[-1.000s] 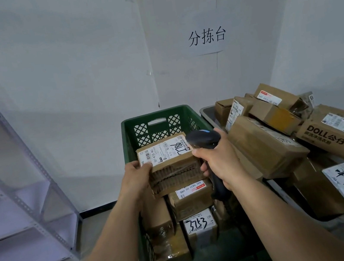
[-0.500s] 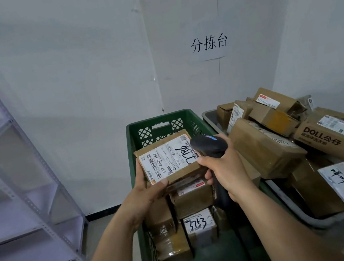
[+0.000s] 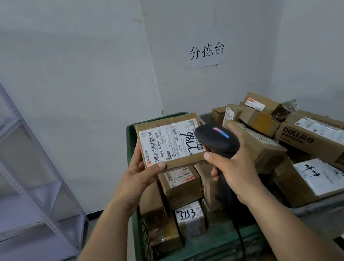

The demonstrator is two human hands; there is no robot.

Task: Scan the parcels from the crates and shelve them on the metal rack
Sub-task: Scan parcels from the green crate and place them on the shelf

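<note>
1. While the head camera is looking down over both forearms, the left hand (image 3: 139,177) is holding a flat cardboard parcel (image 3: 170,144) above the far end of the green crate (image 3: 201,259). The label is facing the camera. Its grip is pinching the parcel, thumb on the lower front edge and fingers behind the left side.
2. The right hand (image 3: 233,172) is closing its grip round the handle of a black scanner (image 3: 218,138). The scanner's head is overlapping the right edge of the parcel's label, and a red and blue strip is glowing on top.
3. More parcels are standing packed in the green crate below, one marked 3753 (image 3: 190,218).
4. A grey crate (image 3: 338,202) on the right is carrying a heap of boxes, among them a long DOLL box (image 3: 325,139).
5. The metal rack (image 3: 25,168) is standing at the left wall, well apart from the held parcel.
</note>
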